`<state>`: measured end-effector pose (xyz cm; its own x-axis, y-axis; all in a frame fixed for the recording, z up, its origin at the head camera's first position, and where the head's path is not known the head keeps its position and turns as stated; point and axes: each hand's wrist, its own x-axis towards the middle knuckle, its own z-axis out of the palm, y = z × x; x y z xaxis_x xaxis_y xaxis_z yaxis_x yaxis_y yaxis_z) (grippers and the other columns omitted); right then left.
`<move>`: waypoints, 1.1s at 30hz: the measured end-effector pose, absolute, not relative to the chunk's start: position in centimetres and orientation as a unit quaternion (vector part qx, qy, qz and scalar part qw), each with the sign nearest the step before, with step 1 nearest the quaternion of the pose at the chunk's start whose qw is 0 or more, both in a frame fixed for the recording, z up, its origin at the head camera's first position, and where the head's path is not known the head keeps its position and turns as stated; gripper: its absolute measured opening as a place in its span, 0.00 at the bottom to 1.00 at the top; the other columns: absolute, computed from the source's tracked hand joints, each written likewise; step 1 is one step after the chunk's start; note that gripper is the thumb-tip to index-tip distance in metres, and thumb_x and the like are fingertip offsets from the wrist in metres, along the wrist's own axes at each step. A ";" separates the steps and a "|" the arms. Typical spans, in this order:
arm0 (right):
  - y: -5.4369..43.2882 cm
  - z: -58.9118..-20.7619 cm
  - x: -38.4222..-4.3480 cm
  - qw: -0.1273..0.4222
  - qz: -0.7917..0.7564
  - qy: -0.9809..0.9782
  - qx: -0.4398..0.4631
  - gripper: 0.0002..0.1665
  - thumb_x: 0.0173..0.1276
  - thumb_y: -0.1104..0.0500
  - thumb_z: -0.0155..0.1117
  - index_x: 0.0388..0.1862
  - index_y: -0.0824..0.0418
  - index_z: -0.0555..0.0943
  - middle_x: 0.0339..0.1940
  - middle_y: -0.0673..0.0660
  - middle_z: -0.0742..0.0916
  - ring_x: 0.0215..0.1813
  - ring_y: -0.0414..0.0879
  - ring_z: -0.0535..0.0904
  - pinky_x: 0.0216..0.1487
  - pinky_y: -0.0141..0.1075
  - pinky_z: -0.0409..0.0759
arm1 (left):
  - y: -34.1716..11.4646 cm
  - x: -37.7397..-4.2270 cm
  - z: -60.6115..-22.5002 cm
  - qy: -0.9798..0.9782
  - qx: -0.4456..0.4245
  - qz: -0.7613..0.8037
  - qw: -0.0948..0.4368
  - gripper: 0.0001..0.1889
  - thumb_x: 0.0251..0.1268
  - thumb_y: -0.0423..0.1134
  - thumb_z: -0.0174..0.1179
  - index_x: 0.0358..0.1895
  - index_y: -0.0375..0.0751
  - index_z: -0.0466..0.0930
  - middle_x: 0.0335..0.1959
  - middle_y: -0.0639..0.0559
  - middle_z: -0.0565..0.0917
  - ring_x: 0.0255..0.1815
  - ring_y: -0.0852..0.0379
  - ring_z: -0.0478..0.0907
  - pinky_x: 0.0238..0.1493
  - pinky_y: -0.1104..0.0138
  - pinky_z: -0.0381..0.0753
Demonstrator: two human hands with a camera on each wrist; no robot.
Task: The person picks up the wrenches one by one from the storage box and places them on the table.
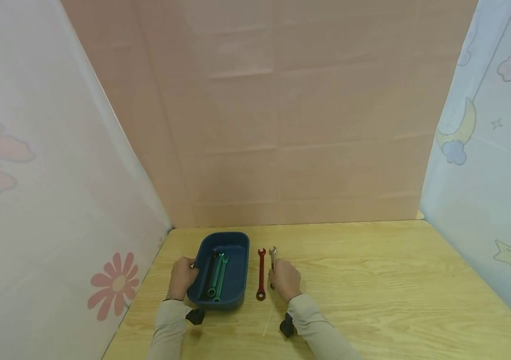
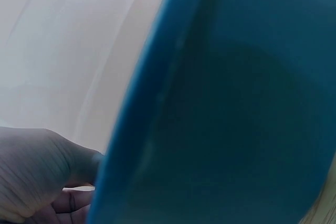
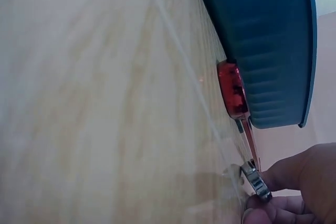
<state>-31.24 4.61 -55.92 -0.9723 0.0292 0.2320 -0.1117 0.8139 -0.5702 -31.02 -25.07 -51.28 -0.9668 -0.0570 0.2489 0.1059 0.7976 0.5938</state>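
Note:
My left hand grips the left side of a blue plastic bin; in the left wrist view its thumb meets the bin's edge. Inside the bin, green combination wrenches lie lengthwise beside a dark one. To the right of the bin, a red combination wrench lies on the table. Just beyond it, my right hand pinches a silver combination wrench between thumb and fingers. The right wrist view shows the silver wrench's ring end low, close to the tabletop.
A light wood-grain table carries everything. White printed cloth hangs along the left, another printed sheet along the right. Pinkish-tan sheeting closes off the back. A thin pale line marks the tabletop near the right wrist.

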 end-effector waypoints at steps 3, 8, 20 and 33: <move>4.7 -55.9 -31.3 0.119 0.305 -0.945 0.022 0.21 0.61 0.65 0.67 0.13 0.55 0.68 0.10 0.46 0.69 0.13 0.40 0.62 0.14 0.34 0.58 | -25.1 -31.1 -51.4 -0.939 -0.012 -0.319 0.124 0.19 0.50 0.20 0.57 0.48 0.16 0.81 0.37 0.31 0.85 0.16 0.59 0.64 0.19 0.67 0.64; 4.9 -55.8 -31.2 0.115 0.309 -0.944 0.027 0.23 0.62 0.64 0.67 0.12 0.55 0.67 0.09 0.46 0.69 0.12 0.38 0.62 0.12 0.32 0.57 | -25.2 -31.1 -51.5 -0.939 -0.011 -0.321 0.121 0.19 0.49 0.20 0.57 0.49 0.17 0.81 0.34 0.34 0.85 0.15 0.60 0.62 0.18 0.67 0.62; 4.9 -56.5 -31.4 0.101 0.314 -0.944 0.028 0.22 0.62 0.63 0.67 0.12 0.56 0.68 0.09 0.47 0.70 0.13 0.39 0.62 0.13 0.32 0.57 | -25.1 -30.8 -51.2 -0.939 -0.007 -0.323 0.119 0.19 0.50 0.20 0.57 0.48 0.16 0.81 0.35 0.31 0.85 0.16 0.59 0.63 0.19 0.67 0.64; 5.5 -56.8 -31.7 0.088 0.335 -0.937 0.036 0.19 0.63 0.64 0.65 0.15 0.58 0.70 0.09 0.48 0.72 0.12 0.38 0.63 0.12 0.31 0.57 | -25.0 -30.8 -51.2 -0.938 -0.014 -0.324 0.119 0.19 0.50 0.19 0.57 0.48 0.16 0.81 0.39 0.28 0.85 0.16 0.59 0.63 0.19 0.67 0.64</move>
<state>-31.65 5.46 -56.85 -0.9821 -0.0087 0.1883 -0.1263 0.7724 -0.6225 -30.85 -24.98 -51.19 -0.9715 -0.0504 0.2317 0.1033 0.7896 0.6048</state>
